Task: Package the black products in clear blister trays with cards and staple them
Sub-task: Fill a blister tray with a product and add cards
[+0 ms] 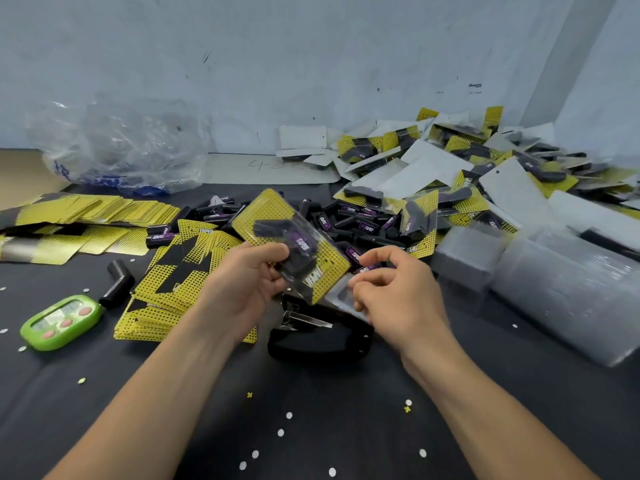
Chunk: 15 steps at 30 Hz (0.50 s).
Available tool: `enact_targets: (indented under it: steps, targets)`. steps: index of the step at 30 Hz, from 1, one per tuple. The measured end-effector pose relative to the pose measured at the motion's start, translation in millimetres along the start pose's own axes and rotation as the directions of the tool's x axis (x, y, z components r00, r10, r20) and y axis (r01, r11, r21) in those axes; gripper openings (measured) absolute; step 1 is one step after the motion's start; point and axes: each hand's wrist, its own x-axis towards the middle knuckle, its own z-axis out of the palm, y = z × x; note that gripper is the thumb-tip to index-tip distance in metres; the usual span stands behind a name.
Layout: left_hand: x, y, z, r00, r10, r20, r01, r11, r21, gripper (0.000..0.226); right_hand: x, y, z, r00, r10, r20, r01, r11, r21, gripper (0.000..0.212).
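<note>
Left hand [242, 284] grips a glossy, yellow-carded blister pack [273, 216] above the black stapler [311, 341]; right hand [398, 292] pinches its clear corner with curled fingers

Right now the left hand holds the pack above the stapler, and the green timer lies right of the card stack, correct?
No: the head view shows the green timer left of the card stack. The left hand does hold the pack above the stapler.

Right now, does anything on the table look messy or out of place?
Yes. Small white dots are scattered over the dark table, and one black product lies apart from the main pile, near the green timer.
</note>
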Motion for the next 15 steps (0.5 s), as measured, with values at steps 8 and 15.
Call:
enact_targets:
  steps: [8, 15]
  targets:
    - [5.9, 11.4, -12.1, 0.960, 0.025, -0.280, -0.066, 0.988, -0.138, 0.024, -21.8, 5.6, 16.7, 0.841, -0.097, 0.532, 0.442, 0.690, -0.573, 0.101]
    - [6.6, 11.4, -13.8, 0.980, 0.032, -0.196, -0.064, 0.986, -0.157, 0.029, -15.5, 13.7, 28.2, 0.856, -0.238, 0.460, 0.487, 0.671, -0.559, 0.097]
